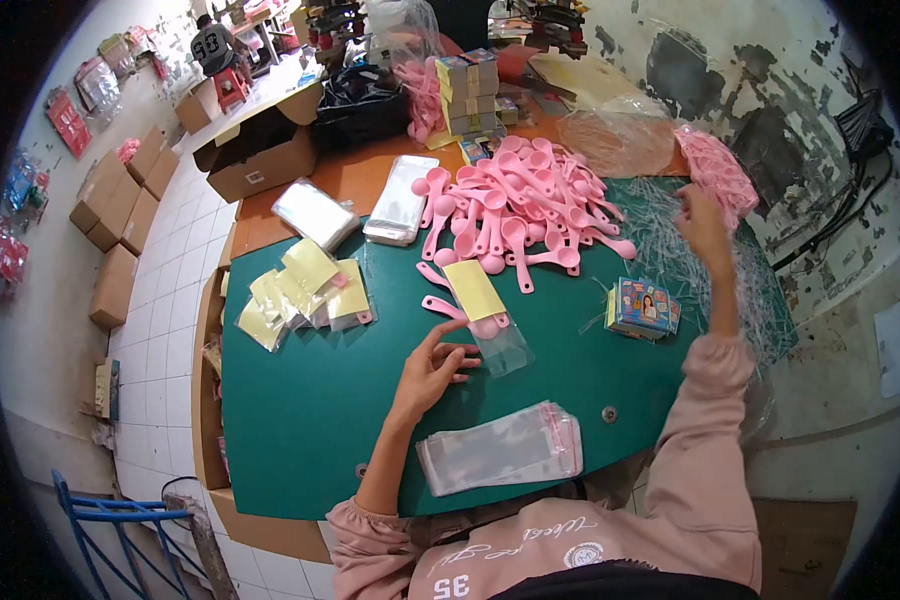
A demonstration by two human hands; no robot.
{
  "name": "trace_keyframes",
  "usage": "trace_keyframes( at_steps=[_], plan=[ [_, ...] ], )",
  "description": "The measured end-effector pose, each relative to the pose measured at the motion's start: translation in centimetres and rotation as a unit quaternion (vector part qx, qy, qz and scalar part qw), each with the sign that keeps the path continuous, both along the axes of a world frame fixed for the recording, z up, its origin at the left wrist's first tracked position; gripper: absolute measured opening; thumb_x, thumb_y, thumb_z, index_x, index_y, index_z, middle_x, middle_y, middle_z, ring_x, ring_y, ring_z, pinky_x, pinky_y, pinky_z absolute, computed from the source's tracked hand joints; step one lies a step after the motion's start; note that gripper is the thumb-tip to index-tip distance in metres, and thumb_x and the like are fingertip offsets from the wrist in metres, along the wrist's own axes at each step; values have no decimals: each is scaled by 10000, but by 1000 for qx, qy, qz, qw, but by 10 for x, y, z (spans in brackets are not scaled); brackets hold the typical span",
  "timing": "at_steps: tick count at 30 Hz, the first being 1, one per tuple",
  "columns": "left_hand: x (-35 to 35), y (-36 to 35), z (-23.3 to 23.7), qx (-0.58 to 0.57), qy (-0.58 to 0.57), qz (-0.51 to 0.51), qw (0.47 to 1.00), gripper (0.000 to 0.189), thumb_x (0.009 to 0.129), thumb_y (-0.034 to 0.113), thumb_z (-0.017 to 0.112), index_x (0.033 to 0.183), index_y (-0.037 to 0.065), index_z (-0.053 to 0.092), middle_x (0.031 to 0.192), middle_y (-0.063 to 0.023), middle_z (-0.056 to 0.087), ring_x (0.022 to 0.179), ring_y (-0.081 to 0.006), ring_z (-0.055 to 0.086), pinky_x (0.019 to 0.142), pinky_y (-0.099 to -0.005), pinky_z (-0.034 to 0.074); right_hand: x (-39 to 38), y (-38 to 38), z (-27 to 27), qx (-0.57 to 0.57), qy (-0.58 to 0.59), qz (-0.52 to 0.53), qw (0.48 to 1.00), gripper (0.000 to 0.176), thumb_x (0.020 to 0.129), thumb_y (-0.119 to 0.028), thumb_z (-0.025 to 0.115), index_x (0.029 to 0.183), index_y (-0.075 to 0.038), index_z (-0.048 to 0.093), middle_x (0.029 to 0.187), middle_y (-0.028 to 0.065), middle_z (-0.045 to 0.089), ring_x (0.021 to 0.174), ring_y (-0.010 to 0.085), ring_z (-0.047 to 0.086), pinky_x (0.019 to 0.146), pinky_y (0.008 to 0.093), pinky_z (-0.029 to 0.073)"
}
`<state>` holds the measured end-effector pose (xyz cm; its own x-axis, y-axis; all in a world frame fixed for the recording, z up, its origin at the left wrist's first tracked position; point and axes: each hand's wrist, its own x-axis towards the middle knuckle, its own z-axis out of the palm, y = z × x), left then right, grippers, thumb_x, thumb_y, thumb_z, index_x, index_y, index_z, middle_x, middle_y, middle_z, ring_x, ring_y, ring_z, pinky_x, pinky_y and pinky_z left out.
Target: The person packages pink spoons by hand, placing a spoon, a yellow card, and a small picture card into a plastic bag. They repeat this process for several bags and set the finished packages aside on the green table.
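My left hand (432, 376) is over the green table mat, fingers apart and holding nothing. Its fingertips are beside a clear plastic bag (507, 352) with a pink measuring spoon (486, 327) and a yellow card (475, 290). My right hand (705, 228) is stretched out to the far right with fingers curled; whatever is in them is too small to make out. Just behind it sits a bundle of pink plastic pieces (720, 175), beside tangled clear strands (660, 235). A large heap of pink spoons (515, 205) lies ahead of my hands.
Packed bags with yellow cards (295, 295) lie at left. Clear bag stacks stand at the back (400, 200) and near my body (500, 450). A small stack of printed cards (642, 308) is at right. Behind are card bundles (468, 95), an open carton (260, 160) and a seated person (212, 48).
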<state>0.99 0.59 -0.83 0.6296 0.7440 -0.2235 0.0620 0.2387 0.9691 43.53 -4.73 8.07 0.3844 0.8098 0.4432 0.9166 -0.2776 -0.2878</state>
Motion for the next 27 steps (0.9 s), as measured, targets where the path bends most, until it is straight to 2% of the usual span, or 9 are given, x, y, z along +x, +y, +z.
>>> trace_keyframes(
  at_steps=[2,3,5,7,9,11,13,20,27],
  plan=[
    [3,3,-4,2,-5,-19,1000,304,899,94,468,1203,80,481,1025,-102,607,910,-157,607,723,-256,499,-74,-2,-14,42,39,161,985,434,641,1,643,1047,-23,491,903,125,523,793,219,528,709,320,446],
    [5,4,-4,2,-2,-17,1000,304,899,94,468,1203,80,481,1025,-102,607,910,-157,607,723,-256,499,-107,-5,-23,33,180,302,936,493,634,6,675,1078,-26,464,956,128,480,784,234,528,716,337,444],
    [11,3,-5,23,22,-32,999,219,902,105,466,1089,46,564,1054,-66,600,929,-140,596,713,-268,511,-158,-6,-33,-148,146,365,907,536,645,-26,672,1114,-27,412,1046,168,431,881,346,521,770,370,454],
    [11,3,-6,53,27,-29,998,221,881,93,494,1093,82,557,992,-63,589,860,-156,596,668,-257,506,-186,-1,-52,-207,178,371,887,535,658,-19,644,1130,-25,392,1022,172,409,929,355,504,799,397,443],
    [12,2,3,377,133,-1,917,284,802,37,570,1068,136,582,953,-74,549,807,-191,580,614,-257,501,-193,5,-60,-201,185,372,887,524,664,-18,627,1131,-23,391,1036,175,403,950,362,493,819,411,428],
    [17,2,6,451,189,52,871,310,701,13,652,971,161,613,944,-83,494,779,-209,546,610,-274,488,-196,8,-70,-197,192,372,887,512,669,-17,610,1131,-22,389,1049,179,396,970,370,481,838,426,413],
    [19,6,4,536,214,46,815,284,655,8,689,892,145,612,974,-75,475,810,-200,531,624,-290,475,-194,6,-80,-109,175,401,893,516,660,21,611,1118,-35,379,1007,142,388,828,274,512,742,363,441],
    [23,2,2,497,148,119,847,275,620,6,721,844,117,607,965,-73,483,810,-203,522,621,-299,445,-207,1,-84,-89,249,389,883,472,681,-60,649,1095,-23,426,1019,147,386,890,295,506,802,378,418],
    [11,3,11,441,147,73,882,235,654,-25,687,846,80,600,982,-90,488,853,-227,526,666,-308,457,-213,5,-86,-26,314,380,870,153,755,-56,645,870,-19,551,973,98,424,799,205,533,700,306,465]
  ],
)
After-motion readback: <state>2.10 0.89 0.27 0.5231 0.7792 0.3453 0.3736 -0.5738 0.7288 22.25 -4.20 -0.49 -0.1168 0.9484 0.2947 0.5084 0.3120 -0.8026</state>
